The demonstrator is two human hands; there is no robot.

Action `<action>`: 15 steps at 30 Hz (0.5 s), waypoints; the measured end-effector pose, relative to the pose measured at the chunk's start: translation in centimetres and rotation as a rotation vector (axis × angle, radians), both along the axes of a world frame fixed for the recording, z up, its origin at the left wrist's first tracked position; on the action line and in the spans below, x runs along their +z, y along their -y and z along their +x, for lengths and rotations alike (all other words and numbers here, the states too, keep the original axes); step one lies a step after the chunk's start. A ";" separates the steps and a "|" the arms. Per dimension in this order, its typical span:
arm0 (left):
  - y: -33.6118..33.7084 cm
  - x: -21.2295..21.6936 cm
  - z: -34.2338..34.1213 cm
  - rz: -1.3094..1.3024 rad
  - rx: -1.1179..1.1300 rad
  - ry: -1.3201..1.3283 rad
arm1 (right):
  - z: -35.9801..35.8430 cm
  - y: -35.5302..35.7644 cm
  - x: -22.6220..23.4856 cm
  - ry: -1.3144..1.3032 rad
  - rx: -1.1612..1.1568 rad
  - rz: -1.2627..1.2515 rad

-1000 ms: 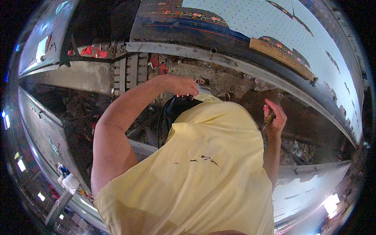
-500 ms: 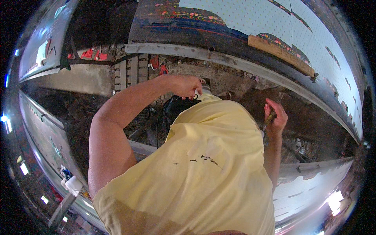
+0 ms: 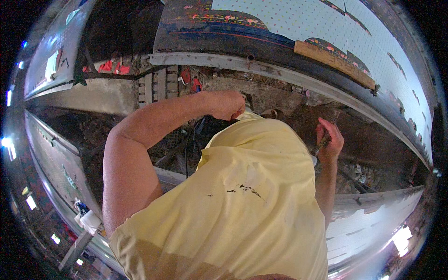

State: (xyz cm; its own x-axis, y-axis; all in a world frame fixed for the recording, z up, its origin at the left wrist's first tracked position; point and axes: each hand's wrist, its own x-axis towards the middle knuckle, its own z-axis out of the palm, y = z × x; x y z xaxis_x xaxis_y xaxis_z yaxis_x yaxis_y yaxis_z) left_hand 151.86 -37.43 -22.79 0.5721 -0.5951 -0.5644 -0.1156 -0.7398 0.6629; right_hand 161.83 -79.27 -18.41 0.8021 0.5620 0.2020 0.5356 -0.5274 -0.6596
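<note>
My left hand [image 3: 227, 105] is at my waist, by the hem of the yellow shirt [image 3: 261, 177]. Its fingers are curled shut against the cloth, and whatever they hold is hidden. Black material [image 3: 204, 133] hangs just below that hand, with a thin dark cord beside it. Out to the right, my right hand [image 3: 332, 141] is closed round a slim, stained tool [image 3: 320, 145]. A narrow end of it sticks up past the fingers; its exact kind is unclear.
Ahead stretches a long table with pale dotted cloth [image 3: 298, 21], edged by a metal rail [image 3: 200, 59]. A wooden bar [image 3: 333, 64] lies along it. Red scraps [image 3: 196, 84] and a slatted wooden piece [image 3: 158, 84] are on the littered floor. Another long table [image 3: 373, 214] runs behind at the right.
My left hand has turned and closed further at the shirt hem; a small white bit seen by its fingers is now out of sight. My right hand has barely moved.
</note>
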 end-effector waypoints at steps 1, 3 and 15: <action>0.0 -0.3 -0.3 -0.007 0.003 0.031 | 0.0 0.0 0.0 -0.022 -0.006 0.009; 0.2 -0.9 -0.5 0.022 -0.040 0.068 | -0.1 0.0 0.1 0.001 -0.001 0.010; 1.9 2.3 0.1 0.171 -0.070 0.080 | -0.1 1.2 -0.1 0.008 -0.047 0.023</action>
